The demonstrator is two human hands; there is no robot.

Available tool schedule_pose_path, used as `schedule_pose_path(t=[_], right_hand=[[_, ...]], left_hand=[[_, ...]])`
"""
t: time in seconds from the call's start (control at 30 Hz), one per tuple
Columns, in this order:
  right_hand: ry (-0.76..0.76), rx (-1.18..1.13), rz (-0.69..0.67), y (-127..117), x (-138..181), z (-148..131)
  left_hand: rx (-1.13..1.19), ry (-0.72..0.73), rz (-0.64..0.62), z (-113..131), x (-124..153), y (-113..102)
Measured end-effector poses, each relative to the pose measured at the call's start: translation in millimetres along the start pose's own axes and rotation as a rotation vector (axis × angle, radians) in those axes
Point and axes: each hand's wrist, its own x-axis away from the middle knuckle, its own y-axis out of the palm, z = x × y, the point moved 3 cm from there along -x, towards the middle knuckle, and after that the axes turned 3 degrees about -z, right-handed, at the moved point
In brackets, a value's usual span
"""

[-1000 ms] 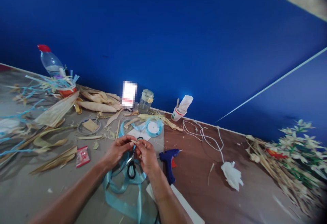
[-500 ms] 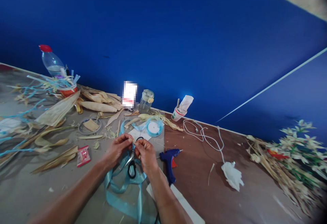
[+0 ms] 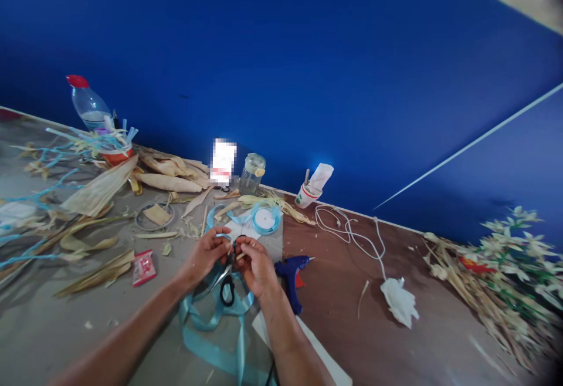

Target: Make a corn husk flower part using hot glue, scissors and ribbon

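Fingertip to fingertip, my left hand [image 3: 206,260] and my right hand [image 3: 258,266] meet above the table, both closed in a pinch. A thin pale stick [image 3: 240,256] shows at the fingers of my right hand. What my left fingers hold is too small to make out. Just below the hands lie scissors [image 3: 227,291] with black handles, partly hidden by my fingers. Loops of light blue satin ribbon [image 3: 210,348] spread under and in front of them. Beyond my hands, a ribbon spool [image 3: 265,219] lies on white paper.
A blue glue gun [image 3: 290,280] lies right of my right forearm. Dried corn husks [image 3: 169,183], a red packet [image 3: 143,268] and a bottle [image 3: 90,104] are on the left. Farther right are a white cable [image 3: 347,230], a cup [image 3: 307,196] and artificial flowers [image 3: 519,245].
My hands have shifted slightly, and the fingers of my right hand have turned and opened a little around the small piece. The scissors and ribbon stay in place.
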Motion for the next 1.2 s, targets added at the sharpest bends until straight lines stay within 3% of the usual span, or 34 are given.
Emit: schedule_pose_path(t=[0.3,0.47,0.73,1.2], right_hand=[[-0.081,0.046,-0.04,3,1,-4],[-0.136,0.141,-0.04,0,0,-2],[-0.223,0.364,-0.041,-1,2,-2],[-0.355,0.493,-0.01,-10,-2,-1]], left_hand=[[-0.169,0.125,-0.027,-3,5,4],[-0.153,0.107,-0.017,-5,6,2],[-0.076,0.061,-0.104,-6,2,5],[-0.07,0.009,-0.083,-13,2,5]])
